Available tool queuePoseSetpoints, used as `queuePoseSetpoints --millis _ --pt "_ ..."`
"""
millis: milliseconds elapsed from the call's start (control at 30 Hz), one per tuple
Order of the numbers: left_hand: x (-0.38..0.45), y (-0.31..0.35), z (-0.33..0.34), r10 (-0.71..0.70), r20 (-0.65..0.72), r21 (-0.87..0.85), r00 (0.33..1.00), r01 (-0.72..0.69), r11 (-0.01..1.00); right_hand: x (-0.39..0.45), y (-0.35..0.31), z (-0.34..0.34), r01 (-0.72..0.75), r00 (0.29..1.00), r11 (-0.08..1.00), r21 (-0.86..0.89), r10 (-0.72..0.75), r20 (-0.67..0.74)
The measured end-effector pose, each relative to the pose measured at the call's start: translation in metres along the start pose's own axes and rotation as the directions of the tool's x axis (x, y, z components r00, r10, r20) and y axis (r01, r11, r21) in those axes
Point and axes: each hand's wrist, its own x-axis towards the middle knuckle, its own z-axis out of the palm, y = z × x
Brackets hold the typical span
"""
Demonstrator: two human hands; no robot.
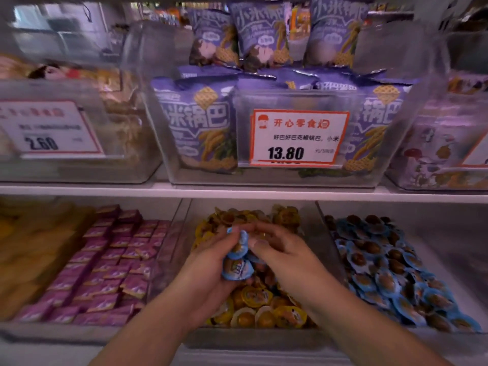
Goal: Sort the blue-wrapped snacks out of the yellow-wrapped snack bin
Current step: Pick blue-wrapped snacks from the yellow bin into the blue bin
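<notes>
Dim purple-tinted light, motion blur, edges warped and soft

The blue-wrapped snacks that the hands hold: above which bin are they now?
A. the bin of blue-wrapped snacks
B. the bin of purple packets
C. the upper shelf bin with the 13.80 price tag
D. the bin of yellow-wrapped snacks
D: the blue-wrapped snacks, gathered between the left hand and the right hand, are over the middle bin of yellow-wrapped snacks.
</notes>
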Motion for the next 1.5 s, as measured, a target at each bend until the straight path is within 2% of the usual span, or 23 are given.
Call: queuePoseSetpoints --millis 100,200,267,300,367,400,467,533,567,633,667,700,833,900,933,1000,1067,1133,1200,1300,1400,1467,1500 --pt "-0.001 -0.001 -0.004 -0.021 -0.095 -0.034 0.995 0.018 0.999 0.010 0.004 -0.002 -0.074 0.982 0.996 0.055 0.083 -0.170" --pt "0.003 -0.001 -0.005 0.006 -0.208 -0.052 0.978 -0.017 0.998 0.018 -0.002 -0.008 -0.099 0.938 0.937 0.334 0.200 -0.283" --pt "0.005 -0.003 -0.002 0.139 -0.291 0.018 0.947 -0.140 0.990 0.015 -0.006 -0.004 -0.176 0.931 0.849 0.498 0.308 -0.197" --pt "0.005 -0.005 0.000 0.261 -0.317 0.142 0.912 -0.227 0.964 0.011 -0.006 0.002 -0.251 0.929 0.790 0.560 0.359 -0.091" --pt "0.002 -0.011 0.006 0.530 -0.265 0.466 0.805 -0.374 0.801 -0.001 -0.009 0.014 -0.412 0.897 0.665 0.623 0.416 0.150" --pt "0.000 -0.014 0.009 0.625 -0.178 0.592 0.760 -0.424 0.685 -0.006 -0.011 0.019 -0.447 0.888 0.633 0.632 0.398 0.229" --pt "-0.003 -0.018 0.015 0.674 0.015 0.750 0.739 -0.454 0.481 -0.012 -0.014 0.022 -0.426 0.901 0.589 0.687 0.344 0.265" --pt "-0.003 -0.022 0.022 0.630 0.173 0.845 0.757 -0.443 0.300 -0.015 -0.019 0.013 -0.375 0.918 0.539 0.755 0.328 0.222" --pt "-0.004 -0.024 0.025 0.613 0.243 0.887 0.752 -0.428 0.174 -0.016 -0.022 0.007 -0.361 0.923 0.546 0.756 0.326 0.204" --pt "-0.003 -0.029 0.031 0.563 0.349 0.913 0.749 -0.407 -0.024 -0.018 -0.023 -0.007 -0.332 0.936 0.614 0.716 0.306 0.171" --pt "-0.003 -0.032 0.033 0.528 0.384 0.901 0.757 -0.432 -0.036 -0.020 -0.023 -0.014 -0.299 0.947 0.664 0.686 0.293 0.129" --pt "-0.004 -0.033 0.035 0.494 0.414 0.879 0.765 -0.478 0.003 -0.023 -0.023 -0.022 -0.255 0.959 0.715 0.651 0.272 0.076" --pt "-0.006 -0.034 0.041 0.427 0.520 0.678 0.740 -0.661 0.322 -0.033 -0.024 -0.055 -0.118 0.986 0.821 0.558 0.164 -0.033" --pt "-0.004 -0.033 0.040 0.429 0.533 0.629 0.730 -0.680 0.375 -0.037 -0.026 -0.075 -0.070 0.990 0.842 0.534 0.125 -0.068" --pt "-0.001 -0.031 0.038 0.436 0.521 0.644 0.734 -0.673 0.363 -0.038 -0.027 -0.088 -0.039 0.989 0.855 0.517 0.106 -0.101" --pt "0.010 -0.031 0.031 0.463 0.480 0.729 0.745 -0.632 0.263 -0.039 -0.029 -0.118 0.045 0.979 0.907 0.419 0.043 -0.199" --pt "0.020 -0.032 0.022 0.444 0.477 0.804 0.759 -0.580 0.128 -0.042 -0.029 -0.154 0.063 0.965 0.987 0.146 -0.023 -0.262" --pt "0.030 -0.033 0.011 0.363 0.473 0.860 0.803 -0.510 0.007 -0.046 -0.026 -0.186 -0.068 0.973 0.969 -0.236 0.011 -0.232" --pt "0.039 -0.033 0.000 0.263 0.442 0.896 0.857 -0.435 -0.089 -0.048 -0.017 -0.210 -0.187 0.977 0.878 -0.440 0.118 -0.180" --pt "0.048 -0.027 -0.010 0.157 0.376 0.923 0.913 -0.353 -0.155 -0.044 -0.003 -0.220 -0.235 0.962 0.869 -0.436 0.145 -0.231" --pt "0.053 -0.026 -0.015 0.107 0.386 0.895 0.916 -0.344 -0.284 -0.034 0.002 -0.208 -0.149 0.943 0.905 -0.398 0.008 -0.334" --pt "0.052 -0.025 -0.016 0.023 0.379 0.849 0.925 -0.338 -0.406 -0.026 0.000 -0.188 -0.029 0.921 0.930 -0.367 -0.118 -0.372" --pt "0.053 -0.027 -0.015 -0.020 0.374 0.837 0.927 -0.347 -0.423 -0.025 -0.001 -0.178 0.042 0.910 0.920 -0.390 -0.196 -0.365"
